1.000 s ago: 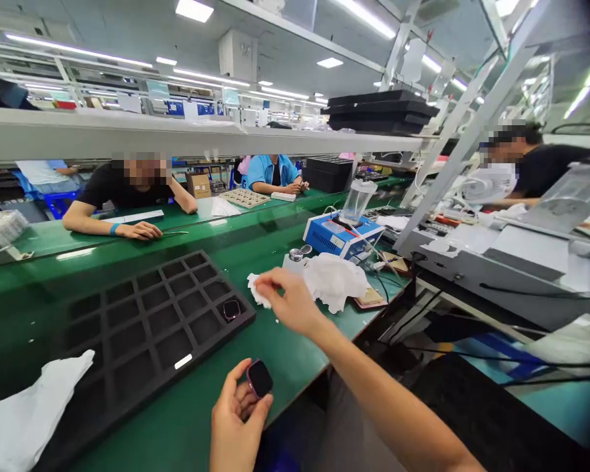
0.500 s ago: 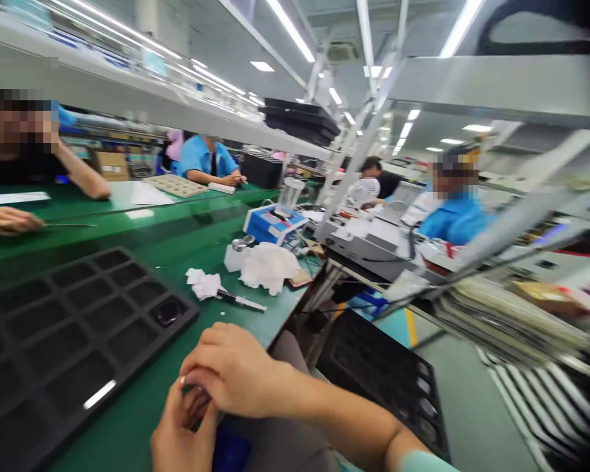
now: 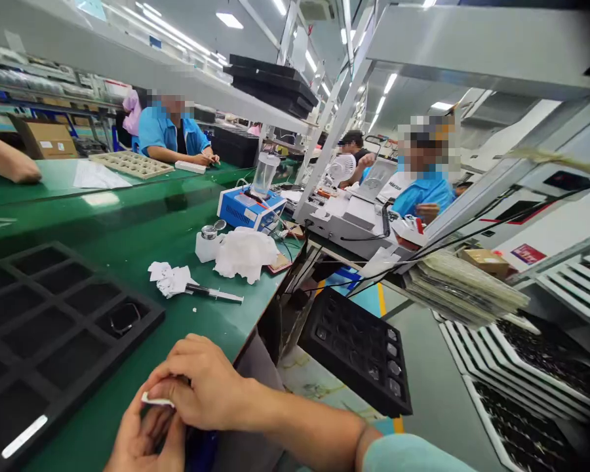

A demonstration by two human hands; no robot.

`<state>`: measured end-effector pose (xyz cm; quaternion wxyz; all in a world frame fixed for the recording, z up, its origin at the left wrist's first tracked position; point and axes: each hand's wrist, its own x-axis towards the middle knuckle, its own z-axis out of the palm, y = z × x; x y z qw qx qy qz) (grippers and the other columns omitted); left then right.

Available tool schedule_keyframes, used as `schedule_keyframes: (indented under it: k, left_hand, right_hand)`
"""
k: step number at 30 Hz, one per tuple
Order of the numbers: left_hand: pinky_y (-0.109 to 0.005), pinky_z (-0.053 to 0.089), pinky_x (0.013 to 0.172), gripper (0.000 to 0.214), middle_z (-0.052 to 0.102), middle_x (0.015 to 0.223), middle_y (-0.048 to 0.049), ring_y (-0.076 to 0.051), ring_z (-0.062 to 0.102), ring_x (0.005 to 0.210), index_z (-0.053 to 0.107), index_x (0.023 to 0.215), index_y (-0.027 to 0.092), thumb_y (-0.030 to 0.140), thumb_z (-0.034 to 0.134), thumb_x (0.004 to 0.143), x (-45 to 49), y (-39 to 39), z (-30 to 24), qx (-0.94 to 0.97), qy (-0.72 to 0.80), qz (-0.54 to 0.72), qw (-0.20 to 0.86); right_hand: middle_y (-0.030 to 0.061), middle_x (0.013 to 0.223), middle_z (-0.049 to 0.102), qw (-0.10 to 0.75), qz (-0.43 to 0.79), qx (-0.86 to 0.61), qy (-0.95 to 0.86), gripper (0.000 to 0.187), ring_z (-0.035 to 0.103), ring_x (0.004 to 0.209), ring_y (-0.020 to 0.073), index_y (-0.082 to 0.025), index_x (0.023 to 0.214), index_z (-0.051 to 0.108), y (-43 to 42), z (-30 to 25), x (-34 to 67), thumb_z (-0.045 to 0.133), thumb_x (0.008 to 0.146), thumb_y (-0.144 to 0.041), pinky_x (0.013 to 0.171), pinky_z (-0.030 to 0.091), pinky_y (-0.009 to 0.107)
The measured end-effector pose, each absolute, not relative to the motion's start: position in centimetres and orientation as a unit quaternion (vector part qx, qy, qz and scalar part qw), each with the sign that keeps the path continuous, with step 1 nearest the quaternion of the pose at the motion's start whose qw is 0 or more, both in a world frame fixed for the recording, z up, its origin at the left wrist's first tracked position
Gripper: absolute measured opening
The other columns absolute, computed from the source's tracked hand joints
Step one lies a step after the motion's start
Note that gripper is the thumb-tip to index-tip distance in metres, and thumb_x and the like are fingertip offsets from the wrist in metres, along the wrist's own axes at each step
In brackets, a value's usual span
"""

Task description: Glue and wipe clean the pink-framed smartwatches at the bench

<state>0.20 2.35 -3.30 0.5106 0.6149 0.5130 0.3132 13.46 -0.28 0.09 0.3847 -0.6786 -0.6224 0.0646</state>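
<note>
At the lower left, near the table edge, my two hands meet. My right hand (image 3: 204,383) has its fingers and thumb pinched on a thin white piece (image 3: 158,400), perhaps folded wipe. My left hand (image 3: 147,436) is curled under the same piece, its fingertips against the other end. Whether anything else lies inside the cupped fingers is hidden. Beside them is a black foam tray (image 3: 83,354) with square compartments; a dark rounded frame-like part (image 3: 125,320) sits in its right corner compartment.
On the green table (image 3: 142,223) lie crumpled white tissue (image 3: 170,278), a syringe (image 3: 216,294), a white cloth (image 3: 246,252), a dispenser bottle (image 3: 209,242) and a blue device (image 3: 250,208). A black tray (image 3: 358,347) with watch-like parts stands lower right. Co-workers sit beyond.
The view has swung right and down, so the table things appear further left. My hands remain together, and more of the white piece shows between them.
</note>
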Motion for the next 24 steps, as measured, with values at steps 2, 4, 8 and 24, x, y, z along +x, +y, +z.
schedule_keyframes:
  k: [2,4,8,24]
  left_hand:
    - [-0.035,0.067,0.075,0.049,0.083,0.086,-0.0062,-0.030,0.082,0.086,0.071,0.118,0.020,0.036,0.076,0.072,0.1,1.8,-3.2,0.625,0.492,0.338,0.504]
    - [-0.036,0.066,0.084,0.051,0.084,0.095,-0.0077,-0.028,0.082,0.089,0.069,0.120,0.019,0.033,0.078,0.072,0.0,0.8,-2.9,0.623,0.447,0.353,0.536]
    - [-0.035,0.066,0.088,0.058,0.083,0.104,-0.0106,-0.025,0.082,0.094,0.063,0.128,0.015,0.024,0.080,0.073,0.4,-0.1,-2.8,0.557,0.397,0.358,0.636]
    - [-0.033,0.066,0.092,0.052,0.082,0.113,-0.0083,-0.021,0.081,0.097,0.061,0.131,0.018,0.008,0.072,0.081,-0.2,-0.9,-3.8,0.606,0.358,0.378,0.602]
  right_hand:
    - [-0.0020,0.078,0.074,0.399,0.062,-0.668,-0.625,0.019,0.069,0.077,0.0167,-0.026,0.084,0.076,-1.1,0.4,13.8,0.065,0.096,-0.036,0.077,0.053,0.030]
    - [0.0008,0.082,0.075,0.401,0.085,-0.682,-0.605,0.016,0.066,0.082,0.0183,-0.026,0.086,0.076,-2.5,0.4,14.6,0.064,0.097,-0.028,0.079,0.050,0.033]
    - [0.0027,0.073,0.067,0.396,0.112,-0.752,-0.516,0.018,0.058,0.075,0.0203,-0.022,0.076,0.071,-4.5,-0.8,16.5,0.066,0.091,-0.014,0.070,0.044,0.035]
    - [0.0029,0.079,0.068,0.433,0.043,-0.715,-0.547,0.014,0.058,0.077,0.0213,-0.023,0.086,0.070,-5.3,-0.3,14.8,0.062,0.097,-0.021,0.071,0.047,0.037]
